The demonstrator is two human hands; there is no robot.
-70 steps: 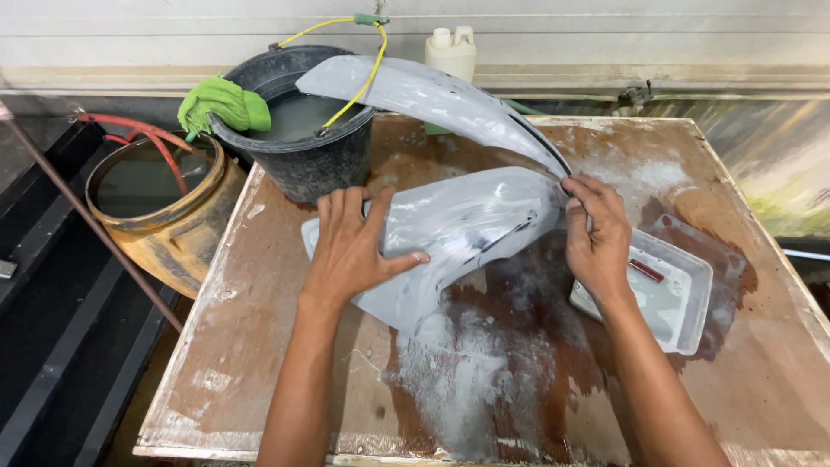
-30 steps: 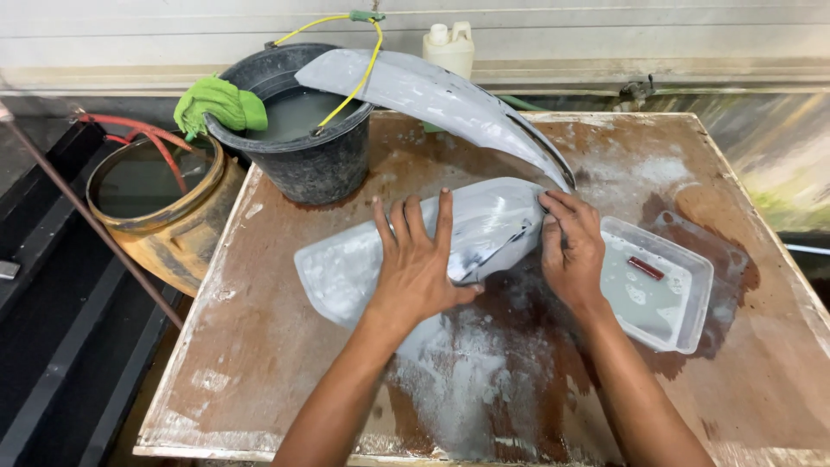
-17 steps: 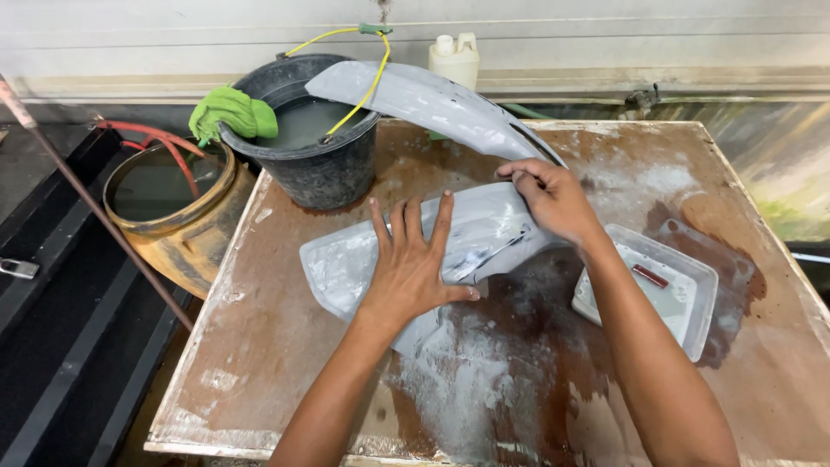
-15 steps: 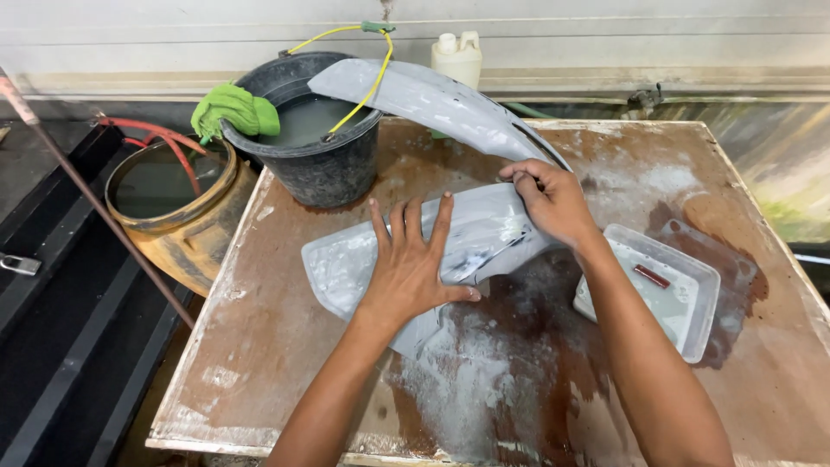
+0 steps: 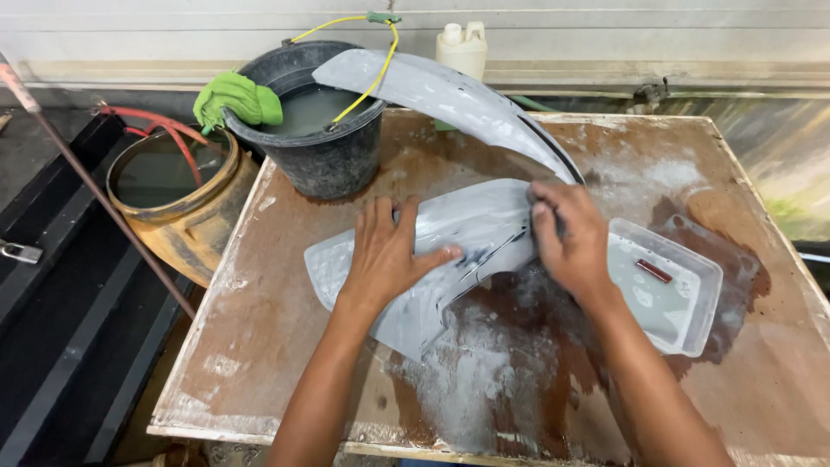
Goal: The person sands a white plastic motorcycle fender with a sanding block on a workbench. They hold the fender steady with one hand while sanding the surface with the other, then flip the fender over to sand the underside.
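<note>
Two hands press on a grey curved body panel (image 5: 471,227) lying on the wet wooden table (image 5: 761,380), its dull surface smeared with pale slurry. The left hand (image 5: 386,253) lies flat with fingers spread; the right hand (image 5: 571,238) curls over the panel's right edge. Behind arches a second grey panel (image 5: 450,95) against a black bucket (image 5: 320,156). A clear plastic tray (image 5: 683,303) sits beside; a white jug (image 5: 462,47) stands behind.

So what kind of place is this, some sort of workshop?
Probably a body-repair or paint-prep workshop: both hands press on a grey curved panel on a wet, residue-smeared wooden table, beside a black bucket of cloudy water.
</note>
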